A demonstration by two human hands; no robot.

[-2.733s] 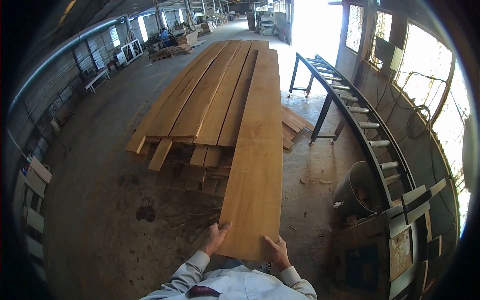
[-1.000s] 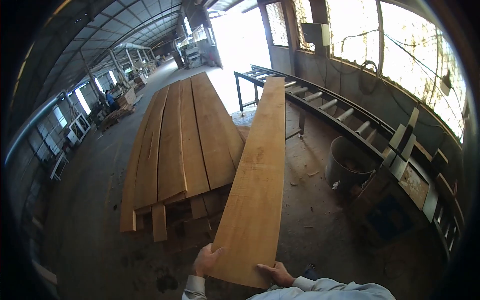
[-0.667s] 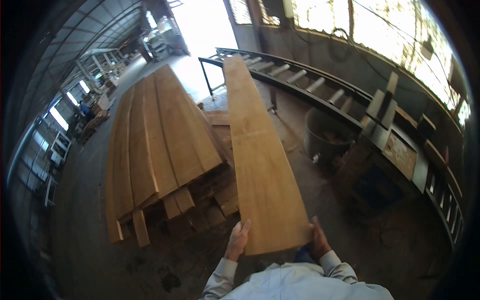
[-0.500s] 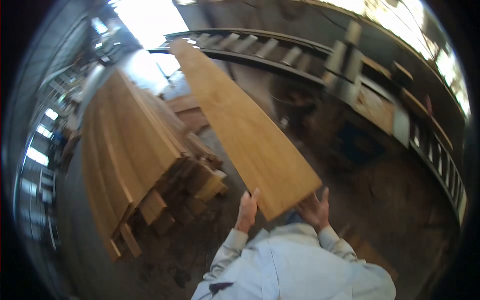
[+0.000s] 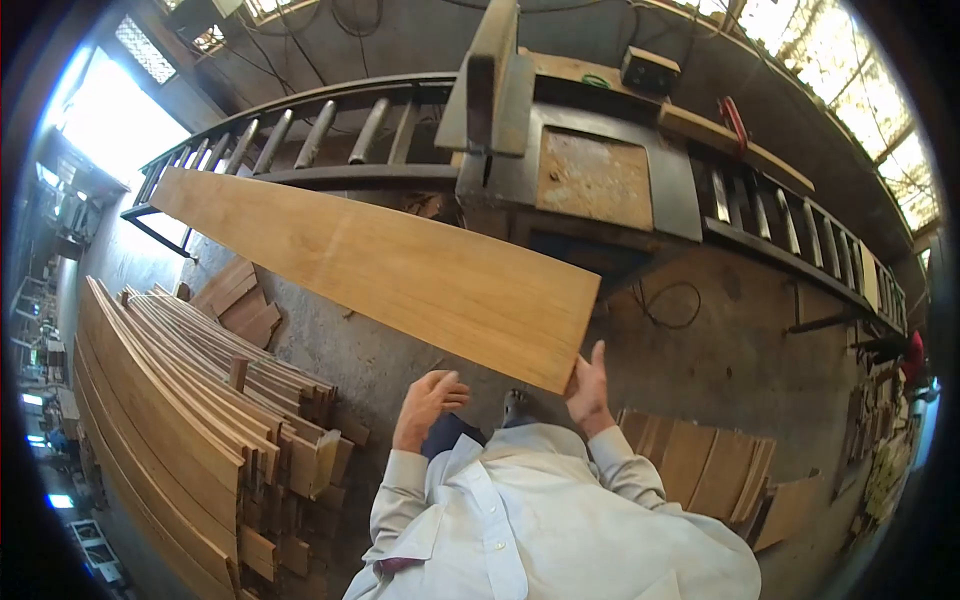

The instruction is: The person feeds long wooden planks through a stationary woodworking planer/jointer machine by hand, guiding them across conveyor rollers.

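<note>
A long wooden plank (image 5: 390,265) slants across the view, its far end over the roller conveyor (image 5: 300,172) and its near end close to my body. My right hand (image 5: 588,392) grips the plank's near right corner, thumb pointing up beside the edge and fingers partly hidden beneath the wood. My left hand (image 5: 428,404) is off the plank, just below its front edge, with loosely bent fingers and nothing in them. Beyond the plank stands a machine table (image 5: 672,190) with an upright metal fence (image 5: 490,95) on it.
Stacked boards (image 5: 170,410) lie on the floor at the left, with short wood pieces (image 5: 240,300) behind them. More boards (image 5: 695,455) lie at my right. A second roller section (image 5: 790,235) extends right from the machine. A cable loop (image 5: 672,305) lies under it.
My view has turned right, and the plank now lies more crosswise, its far end at the conveyor. My left hand has let go of the plank; my right hand still holds its end.
</note>
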